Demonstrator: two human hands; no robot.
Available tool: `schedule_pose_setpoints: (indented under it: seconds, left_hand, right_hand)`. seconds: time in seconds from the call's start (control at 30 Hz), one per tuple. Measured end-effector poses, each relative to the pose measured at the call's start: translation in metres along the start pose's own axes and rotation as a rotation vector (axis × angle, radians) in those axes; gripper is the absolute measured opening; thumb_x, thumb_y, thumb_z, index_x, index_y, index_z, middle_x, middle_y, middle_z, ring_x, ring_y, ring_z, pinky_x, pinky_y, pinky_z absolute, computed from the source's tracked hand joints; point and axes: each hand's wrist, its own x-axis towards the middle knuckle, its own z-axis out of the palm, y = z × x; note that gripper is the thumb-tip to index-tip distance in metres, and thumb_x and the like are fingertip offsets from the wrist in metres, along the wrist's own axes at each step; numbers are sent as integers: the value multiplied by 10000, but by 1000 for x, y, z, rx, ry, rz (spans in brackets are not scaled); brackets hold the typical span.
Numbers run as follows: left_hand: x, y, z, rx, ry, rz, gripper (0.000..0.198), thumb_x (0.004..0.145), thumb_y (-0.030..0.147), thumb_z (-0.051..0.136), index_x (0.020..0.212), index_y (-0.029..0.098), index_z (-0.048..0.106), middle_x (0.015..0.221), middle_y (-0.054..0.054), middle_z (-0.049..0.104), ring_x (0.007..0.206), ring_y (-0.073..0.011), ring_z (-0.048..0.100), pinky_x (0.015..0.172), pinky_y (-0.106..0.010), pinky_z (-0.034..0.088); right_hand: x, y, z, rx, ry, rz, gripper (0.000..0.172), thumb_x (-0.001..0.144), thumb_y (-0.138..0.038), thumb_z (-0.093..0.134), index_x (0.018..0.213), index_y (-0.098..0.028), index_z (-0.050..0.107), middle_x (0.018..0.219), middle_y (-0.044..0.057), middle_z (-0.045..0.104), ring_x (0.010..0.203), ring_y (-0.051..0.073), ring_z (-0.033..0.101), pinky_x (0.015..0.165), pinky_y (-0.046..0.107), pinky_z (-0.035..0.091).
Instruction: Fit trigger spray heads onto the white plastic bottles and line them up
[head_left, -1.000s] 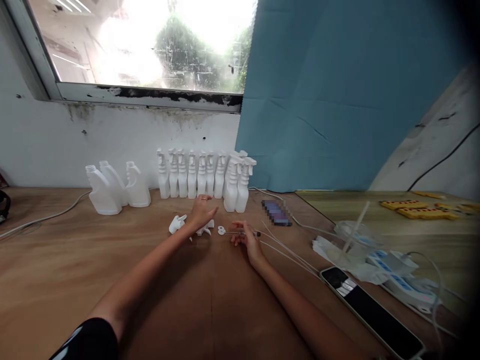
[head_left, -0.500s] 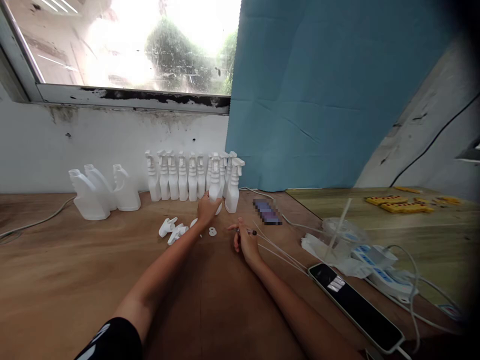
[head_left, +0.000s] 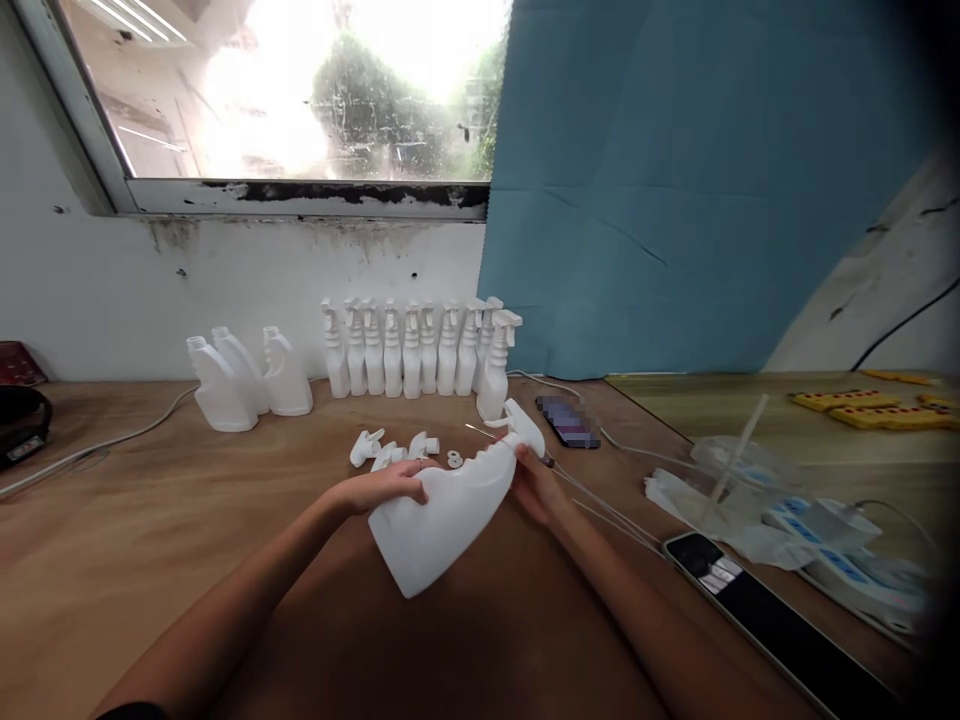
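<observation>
The bottle (head_left: 444,525) is tilted over the table (head_left: 150,520), the left hand (head_left: 386,486) grasping its body and the right hand (head_left: 538,487) its neck (head_left: 507,450). Beyond the bottle lie spray heads (head_left: 366,449), then standing bottles (head_left: 411,365); to its right, a phone (head_left: 780,620).

Held bottle (head_left: 450,520) was plain white, its spray head (head_left: 527,428) too. Spray bottles (head_left: 412,365) in the row were all white; open bottles (head_left: 289,390) read a more translucent, milky white. Loose spray heads (head_left: 366,448) were white. Desk (head_left: 135,530) was brown, darker grain; surface (head_left: 739,400) at right was streaked yellow-green. Curtain (head_left: 637,190) was plain teal-blue. Wall (head_left: 255,270) was white with grey-brown stains, window frame (head_left: 307,204) grey-white with black peeling patches. Big phone (head_left: 772,628) had black screen, pale rim. Power strip (head_left: 825,550) was white and blue. Yellow strips (head_left: 885,418) carried dark red dots.
</observation>
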Motion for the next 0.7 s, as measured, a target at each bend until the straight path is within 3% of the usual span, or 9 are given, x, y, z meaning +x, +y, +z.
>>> schedule_pose_setpoints:
  seconds: [0.07,0.13,0.23,0.33,0.4,0.5,0.63,0.7]
  left_hand:
    - [0,4,3,18,-59,-14,477,770,370,517,1243,310,506,1177,-13,602,1038,-259,583,804,-353,482]
    - [-2,9,11,240,96,69,618,746,514,575,1299,277,434,1250,-61,549,1096,-279,541,881,-395,446]
    - [-8,17,29,649,319,175,869,587,636,683,1295,200,430,1283,-143,500,1155,-351,465,951,-475,371]
    - [-15,26,36,826,357,176,758,563,543,720,1179,143,529,1205,-174,529,1112,-372,464,927,-475,366]
    - [-18,30,29,708,254,141,608,591,518,689,1065,152,585,1100,-138,572,1019,-330,513,858,-415,405]
    - [-18,30,9,177,-67,8,481,662,603,555,894,185,611,890,-55,602,843,-241,562,736,-331,427]
    - [-13,25,-3,-427,-310,-151,722,662,751,244,915,168,588,799,-73,592,735,-248,571,656,-382,431]
    - [-10,23,1,-566,-526,-176,867,588,824,201,1022,170,571,886,-108,611,714,-274,582,627,-431,436]
  right_hand:
    - [1,4,3,22,74,-6,373,621,-466,787,836,-192,653,749,16,689,671,160,634,447,209,446]
    - [3,7,5,45,125,-41,304,651,-407,779,818,-187,651,726,9,689,623,138,623,349,174,364]
    - [5,12,6,63,168,-81,239,679,-358,763,789,-182,644,743,15,703,567,120,605,291,163,295]
    - [3,13,7,47,118,-43,241,705,-358,742,839,-177,654,816,44,724,641,155,641,357,189,395]
    - [-1,10,8,47,40,-22,274,713,-384,735,894,-193,658,906,49,728,787,192,665,530,240,512]
    - [-8,1,10,71,-86,-18,368,673,-506,740,914,-239,660,1026,40,711,1027,247,617,858,368,511]
    - [-16,-13,12,56,-221,-11,446,559,-593,774,889,-311,670,1122,9,681,1203,294,506,1009,482,394]
    - [-18,-17,10,30,-287,-7,389,551,-545,799,873,-364,675,1160,-35,664,1234,286,483,1012,480,384]
